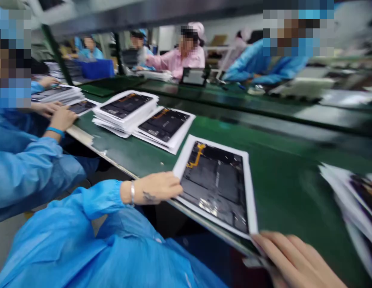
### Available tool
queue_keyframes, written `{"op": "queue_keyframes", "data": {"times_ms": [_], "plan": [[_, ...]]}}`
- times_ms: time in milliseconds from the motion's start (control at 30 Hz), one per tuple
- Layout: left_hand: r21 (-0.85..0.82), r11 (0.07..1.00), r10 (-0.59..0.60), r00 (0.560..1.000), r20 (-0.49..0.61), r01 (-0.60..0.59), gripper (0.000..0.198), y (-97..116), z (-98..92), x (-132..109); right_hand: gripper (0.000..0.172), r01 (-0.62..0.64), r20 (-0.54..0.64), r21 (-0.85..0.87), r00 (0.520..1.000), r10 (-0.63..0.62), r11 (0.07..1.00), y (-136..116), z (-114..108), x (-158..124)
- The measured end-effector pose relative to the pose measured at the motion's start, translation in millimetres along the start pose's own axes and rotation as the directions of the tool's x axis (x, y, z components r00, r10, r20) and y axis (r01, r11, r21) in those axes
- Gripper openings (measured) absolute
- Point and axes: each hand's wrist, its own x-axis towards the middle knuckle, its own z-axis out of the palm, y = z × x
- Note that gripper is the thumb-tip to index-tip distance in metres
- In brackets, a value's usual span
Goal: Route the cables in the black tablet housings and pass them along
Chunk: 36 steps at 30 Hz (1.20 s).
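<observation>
An opened tablet (217, 182) with black battery cells and an orange flex cable lies on a white sheet (252, 200) at the table's front edge. My left hand (157, 188), with a silver bracelet at the wrist, has its fingers closed on the left edge of the tablet and sheet. At the sheet's near right corner, the fingers of my right hand (294, 256) are pressed together on the edge, slightly blurred. Both thumbs are mostly hidden.
Left of the tablet are two stacks of similar tablets with white sheets, a taller stack (125, 114) and a lower stack (164, 128). Another stack (350, 200) stands at the right on the green table (288, 176). A co-worker's hand (61, 120) rests on the far left edge.
</observation>
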Motion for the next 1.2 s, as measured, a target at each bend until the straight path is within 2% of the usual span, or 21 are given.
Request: {"op": "queue_keyframes", "data": {"times_ms": [33, 67, 133, 200, 300, 367, 467, 600, 700, 800, 900, 1033, 1200], "plan": [[-0.026, 1.0, -0.002, 1.0, 0.0, 0.002, 0.02, 0, -2.3, -3, 0.033, 0.044, 0.067, -0.017, 0.997, -0.043, 0.999, -8, -11, 5], [-0.054, 0.999, -0.005, 1.0, -0.003, 0.005, 0.021, -1, -4.2, -6, 0.03, 0.033, 0.079, -0.037, 0.996, -0.03, 0.999, -16, -20, 11], [-0.06, 0.998, -0.019, 1.0, -0.007, 0.019, 0.021, -2, -6.9, -8, 0.025, -0.076, 0.112, -0.018, 0.991, 0.078, 0.997, -28, -32, 20], [-0.06, 0.998, -0.027, 0.997, -0.065, 0.023, 0.02, 0, -7.9, -4, 0.025, -0.213, 0.046, 0.002, 0.976, 0.213, 0.977, -36, -38, 26], [-0.14, 0.99, -0.042, 0.979, -0.2, 0.014, 0.013, 13, -4.6, 9, 0.04, -0.349, -0.141, 0.005, 0.927, 0.347, 0.937, -46, -41, 28], [-0.221, 0.975, -0.045, 0.965, -0.26, -0.014, 0.014, 25, 1.6, 22, 0.047, -0.375, -0.216, 0.058, 0.9, 0.378, 0.925, -52, -40, 28], [-0.289, 0.957, -0.07, 0.952, -0.297, -0.02, 0.017, 41, 12.9, 39, 0.041, -0.348, -0.27, 0.226, 0.875, 0.402, 0.91, -60, -30, 31], [-0.299, 0.954, -0.133, 0.933, -0.334, 0.029, 0.019, 43, 19.0, 48, 0.019, -0.304, -0.204, 0.386, 0.892, 0.403, 0.871, -70, -13, 41], [-0.272, 0.954, -0.228, 0.892, -0.39, 0.125, 0.017, 32, 16.4, 38, 0.035, -0.293, -0.141, 0.441, 0.911, 0.388, 0.848, -81, -1, 48], [-0.22, 0.946, -0.307, 0.879, -0.366, 0.239, 0.015, 18, 13.6, 17, 0.045, -0.276, -0.123, 0.494, 0.916, 0.381, 0.824, -92, 10, 53], [-0.211, 0.937, -0.332, 0.899, -0.286, 0.279, 0.014, 8, 12.2, -6, 0.044, -0.273, -0.113, 0.533, 0.915, 0.387, 0.801, -98, 18, 58], [-0.266, 0.939, -0.276, 0.938, -0.211, 0.216, 0.016, 4, 12.6, -21, 0.04, -0.27, -0.103, 0.551, 0.917, 0.385, 0.79, -99, 22, 69], [-0.35, 0.931, -0.155, 0.98, -0.126, 0.102, 0.018, -6, 11.8, -10, 0.034, -0.284, -0.075, 0.555, 0.919, 0.387, 0.782, -101, 23, 84]]}}
